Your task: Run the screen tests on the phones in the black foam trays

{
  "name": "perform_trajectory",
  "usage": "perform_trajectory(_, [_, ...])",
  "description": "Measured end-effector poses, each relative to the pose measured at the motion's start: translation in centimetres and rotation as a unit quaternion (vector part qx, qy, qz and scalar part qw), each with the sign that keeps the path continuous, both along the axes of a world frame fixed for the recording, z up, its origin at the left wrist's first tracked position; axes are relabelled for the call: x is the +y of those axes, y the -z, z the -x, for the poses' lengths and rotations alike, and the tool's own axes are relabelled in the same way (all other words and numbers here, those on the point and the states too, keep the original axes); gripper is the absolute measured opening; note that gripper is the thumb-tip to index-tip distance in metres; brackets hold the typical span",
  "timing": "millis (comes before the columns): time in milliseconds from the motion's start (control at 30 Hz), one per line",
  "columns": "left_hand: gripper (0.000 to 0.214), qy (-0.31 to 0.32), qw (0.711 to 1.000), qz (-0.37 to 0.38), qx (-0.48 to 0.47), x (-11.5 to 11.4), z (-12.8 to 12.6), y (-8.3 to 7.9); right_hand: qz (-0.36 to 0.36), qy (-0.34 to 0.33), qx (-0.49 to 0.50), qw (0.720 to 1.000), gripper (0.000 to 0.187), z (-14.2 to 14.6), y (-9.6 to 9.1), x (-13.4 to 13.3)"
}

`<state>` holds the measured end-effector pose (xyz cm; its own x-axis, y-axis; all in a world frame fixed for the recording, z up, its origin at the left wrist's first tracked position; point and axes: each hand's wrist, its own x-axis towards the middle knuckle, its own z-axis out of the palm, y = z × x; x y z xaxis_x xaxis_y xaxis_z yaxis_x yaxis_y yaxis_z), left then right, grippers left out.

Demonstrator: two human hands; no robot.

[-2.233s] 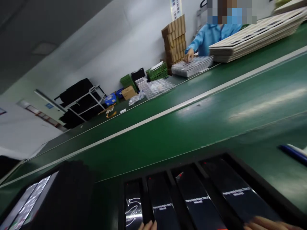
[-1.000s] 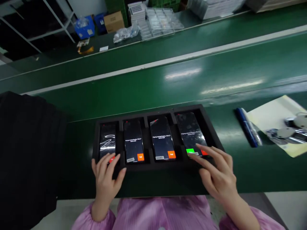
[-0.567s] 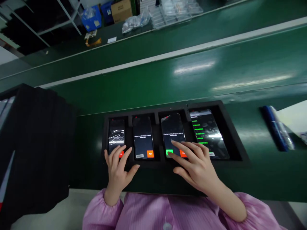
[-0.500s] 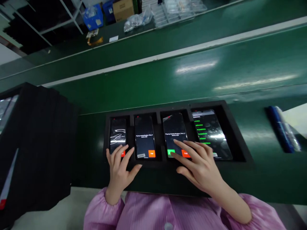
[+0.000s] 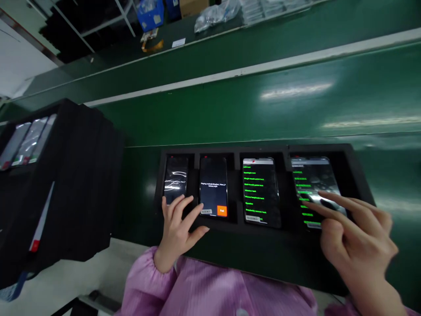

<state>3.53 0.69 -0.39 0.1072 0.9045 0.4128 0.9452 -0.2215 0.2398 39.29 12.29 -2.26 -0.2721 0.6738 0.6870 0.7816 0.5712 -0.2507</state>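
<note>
A black foam tray [image 5: 357, 162] lies on the green bench in front of me and holds several phones with lit screens. My left hand [image 5: 179, 226] lies open on the tray's near left edge, its fingers spread over the bottom of the leftmost phone [image 5: 175, 179]. The second phone [image 5: 213, 185] shows white text and an orange button. The third phone [image 5: 261, 191] shows a green text list. My right hand [image 5: 353, 232] hovers over the rightmost phone [image 5: 311, 177], fingers apart, index finger pointing at its green list. Both hands hold nothing.
A tall stack of black trays [image 5: 72, 184] stands at my left, with phones [image 5: 28, 140] on the top one. A green conveyor belt [image 5: 263, 96] runs behind the tray. Across it are a blue bin [image 5: 149, 11] and plastic bags [image 5: 213, 11].
My view dropped from the far side of the line to the tray. My right hand tapped the rightmost phone, then the third, whose screen changed to a green list, and moved back right.
</note>
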Motion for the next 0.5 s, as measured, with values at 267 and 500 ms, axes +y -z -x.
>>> perform_trajectory(267, [0.038,0.021,0.999,-0.026,0.024,-0.1,-0.7,-0.3,-0.020,-0.005,0.001,1.000,0.027,0.0,0.1,0.3])
perform_trajectory(500, [0.040,-0.087,0.996,-0.001,0.021,-2.6,2.7,-0.1,0.032,0.019,0.031,0.999,0.032,-0.6,1.2,-0.1])
